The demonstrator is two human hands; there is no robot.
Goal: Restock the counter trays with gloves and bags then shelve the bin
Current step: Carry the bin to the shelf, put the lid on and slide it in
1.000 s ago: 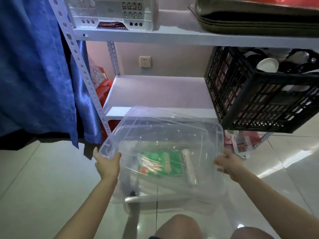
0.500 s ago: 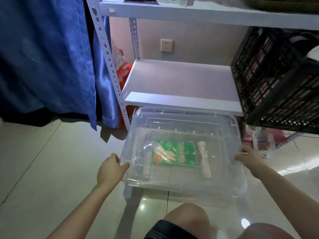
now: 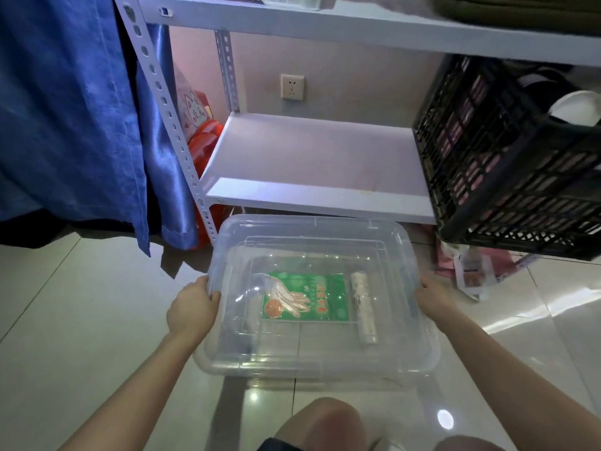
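A clear plastic bin (image 3: pixel 312 359) with its lid on is held level just above the tiled floor, in front of a white shelf board (image 3: pixel 312 157). Through the lid I see a green glove packet (image 3: pixel 305 297) and a white roll of bags (image 3: pixel 363 307) lying beside it. My left hand (image 3: pixel 192 307) grips the bin's left rim. My right hand (image 3: pixel 434 296) grips the right rim. The bin's far edge sits just below and in front of the shelf's front lip.
A black plastic crate (image 3: pixel 507 164) with a white bowl in it fills the shelf's right side. A blue curtain (image 3: pixel 74 118) hangs at the left beside the perforated shelf post (image 3: pixel 169 105). Red bags (image 3: pixel 203 144) sit behind the post. My knees show at the bottom.
The bin has gone from tilted up to level and lower, closer to the shelf's front lip. The view has dropped and moved nearer the shelf. Both hands keep their grip.
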